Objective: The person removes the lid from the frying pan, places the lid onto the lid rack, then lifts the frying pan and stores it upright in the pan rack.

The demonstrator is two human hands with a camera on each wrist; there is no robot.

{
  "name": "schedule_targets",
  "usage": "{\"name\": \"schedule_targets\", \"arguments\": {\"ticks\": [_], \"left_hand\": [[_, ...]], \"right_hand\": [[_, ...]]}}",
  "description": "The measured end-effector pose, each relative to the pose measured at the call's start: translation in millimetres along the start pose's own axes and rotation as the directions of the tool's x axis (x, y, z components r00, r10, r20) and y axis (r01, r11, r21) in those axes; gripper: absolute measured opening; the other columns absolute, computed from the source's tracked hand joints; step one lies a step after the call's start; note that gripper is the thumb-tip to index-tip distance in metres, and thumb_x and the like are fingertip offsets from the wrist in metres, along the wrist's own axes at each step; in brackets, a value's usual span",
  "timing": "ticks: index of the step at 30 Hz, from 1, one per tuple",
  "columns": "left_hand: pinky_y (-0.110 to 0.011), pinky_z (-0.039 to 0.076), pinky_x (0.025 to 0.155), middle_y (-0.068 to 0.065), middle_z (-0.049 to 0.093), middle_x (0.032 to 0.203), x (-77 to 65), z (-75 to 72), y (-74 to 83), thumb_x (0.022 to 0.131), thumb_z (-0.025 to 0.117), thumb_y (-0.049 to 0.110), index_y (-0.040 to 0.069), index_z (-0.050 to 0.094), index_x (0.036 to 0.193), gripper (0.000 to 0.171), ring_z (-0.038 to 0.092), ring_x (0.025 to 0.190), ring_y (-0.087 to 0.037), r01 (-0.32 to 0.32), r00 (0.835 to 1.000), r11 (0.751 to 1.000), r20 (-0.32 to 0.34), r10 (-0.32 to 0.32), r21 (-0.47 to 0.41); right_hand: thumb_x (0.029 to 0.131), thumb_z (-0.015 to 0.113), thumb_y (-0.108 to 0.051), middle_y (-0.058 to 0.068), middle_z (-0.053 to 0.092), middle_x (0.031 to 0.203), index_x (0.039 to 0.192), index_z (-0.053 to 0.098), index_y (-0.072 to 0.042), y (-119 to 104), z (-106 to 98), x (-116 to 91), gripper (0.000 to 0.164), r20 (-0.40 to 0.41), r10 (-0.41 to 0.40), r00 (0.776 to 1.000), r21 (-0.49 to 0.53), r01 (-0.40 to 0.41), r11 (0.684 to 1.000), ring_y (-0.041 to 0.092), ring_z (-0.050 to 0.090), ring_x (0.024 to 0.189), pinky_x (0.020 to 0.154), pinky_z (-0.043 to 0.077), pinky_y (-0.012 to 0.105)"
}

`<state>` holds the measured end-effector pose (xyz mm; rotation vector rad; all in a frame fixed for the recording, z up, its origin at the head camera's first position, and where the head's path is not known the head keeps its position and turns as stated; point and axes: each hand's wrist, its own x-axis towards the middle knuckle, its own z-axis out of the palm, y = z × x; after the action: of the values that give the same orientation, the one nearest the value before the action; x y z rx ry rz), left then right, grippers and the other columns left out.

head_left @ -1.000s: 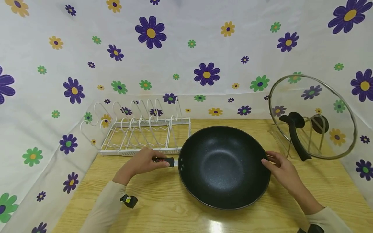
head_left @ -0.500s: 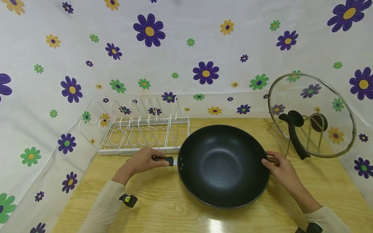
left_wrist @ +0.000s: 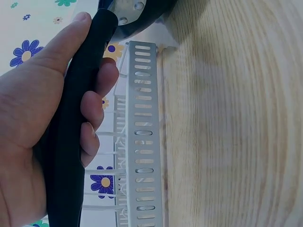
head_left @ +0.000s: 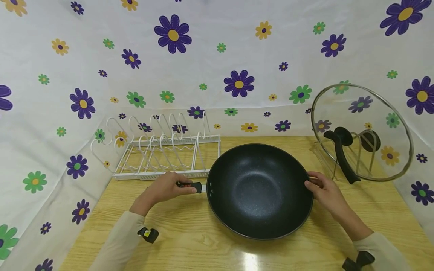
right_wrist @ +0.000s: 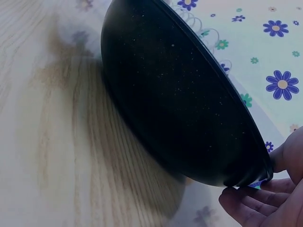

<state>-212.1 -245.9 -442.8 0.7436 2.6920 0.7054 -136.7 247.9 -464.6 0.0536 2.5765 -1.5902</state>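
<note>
Black, round, deep wok (head_left: pixel 259 195) fills the centre of the head frame, above the pale wood-grain surface (head_left: pixel 190 233); whether its base touches down, I cannot tell. Its long axis, handle included, runs nearly level across the picture, and it lies between the hands, so neither is nearer: both are on it. Just beyond its upper-left edge is a white wire rack (head_left: pixel 162 175) with looped upright dividers. At the frame's right stands a tilted, clear glass lid with a metal rim (head_left: pixel 369 113), farther out than the wok. Right of centre, the right hand (head_left: pixel 327 190) pinches the wok's edge, fingers beneath. Left of centre, the left hand (head_left: pixel 166 187) grips the straight black handle (left_wrist: pixel 73 113), fingers curled round, thumb pointing towards the wok.
</note>
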Motion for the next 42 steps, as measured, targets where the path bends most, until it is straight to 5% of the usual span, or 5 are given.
{"name": "schedule_targets", "arguments": {"ticks": [10,17,31,42], "left_hand": [[-0.028,0.044,0.06,0.007,0.07,0.088,-4.5,5.9,3.5,0.092,0.069,0.058,0.014,0.079,0.113,0.049,0.053,0.064,-0.008,-0.02,1.0,0.999,-0.016,0.019,-0.031],[-0.026,0.042,0.058,0.01,0.068,0.08,-7.7,7.6,4.1,0.093,0.07,0.054,0.012,0.079,0.112,0.047,0.051,0.06,-0.006,-0.055,0.998,0.998,-0.027,0.053,-0.044],[-0.031,0.053,0.058,0.002,0.073,0.094,-17.2,10.0,7.4,0.096,0.069,0.049,0.008,0.074,0.123,0.05,0.065,0.065,-0.021,0.016,0.999,0.984,0.035,-0.01,-0.175],[-0.03,0.049,0.054,-0.004,0.071,0.086,-24.6,15.0,17.9,0.096,0.07,0.047,0.008,0.075,0.12,0.046,0.059,0.059,-0.014,0.052,0.999,0.976,0.023,-0.048,-0.21]], "right_hand": [[0.109,0.05,-0.024,0.036,0.05,0.142,0.152,0.035,0.009,-2,-4,13,0.056,0.026,0.003,1.0,0.025,-0.004,1.0,0.046,0.057,0.126,0.086,0.058,0.031],[0.109,0.049,-0.024,0.036,0.05,0.142,0.151,0.037,0.009,-6,-5,21,0.054,0.026,-0.001,1.0,-0.026,0.001,1.0,0.049,0.054,0.128,0.096,0.054,0.05],[0.109,0.047,-0.019,0.038,0.049,0.141,0.149,0.039,0.009,-11,-6,34,0.049,0.022,-0.002,1.0,-0.066,0.003,0.998,0.051,0.053,0.128,0.097,0.052,0.055],[0.11,0.046,-0.018,0.038,0.051,0.139,0.149,0.04,0.011,-17,-7,45,0.049,0.02,0.026,0.999,-0.075,-0.025,0.997,0.05,0.055,0.126,0.096,0.052,0.054]]}}
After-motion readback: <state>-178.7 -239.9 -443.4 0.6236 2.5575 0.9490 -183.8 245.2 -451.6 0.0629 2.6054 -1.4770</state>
